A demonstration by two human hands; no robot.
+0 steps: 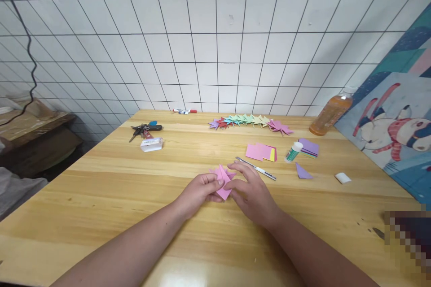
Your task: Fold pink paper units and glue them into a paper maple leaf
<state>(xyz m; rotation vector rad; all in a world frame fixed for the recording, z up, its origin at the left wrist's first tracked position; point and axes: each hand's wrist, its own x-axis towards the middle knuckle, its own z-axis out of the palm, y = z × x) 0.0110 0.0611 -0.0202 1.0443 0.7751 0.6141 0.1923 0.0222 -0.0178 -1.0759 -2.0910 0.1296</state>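
Note:
Pinched between the thumb and fingers of my left hand [204,188] is a pink folded paper piece [222,178] with several pointed tips. My right hand [251,193] comes in from the right with its fingers apart, a fingertip at or very near the paper's edge. Whether it touches cannot be made out. Just beyond my right hand lies a grey utility knife [266,173]. Pink paper squares [257,151] with a yellow one sit behind it, and a white and green glue stick [293,152] leans to their right.
A row of folded colored paper points [249,120] runs along the back. Purple paper squares [308,147], a purple triangle [303,171], a white eraser [342,178] and a tea bottle [332,112] lie right. Keys [146,129], a small white box [151,144] and a marker [185,111] are left.

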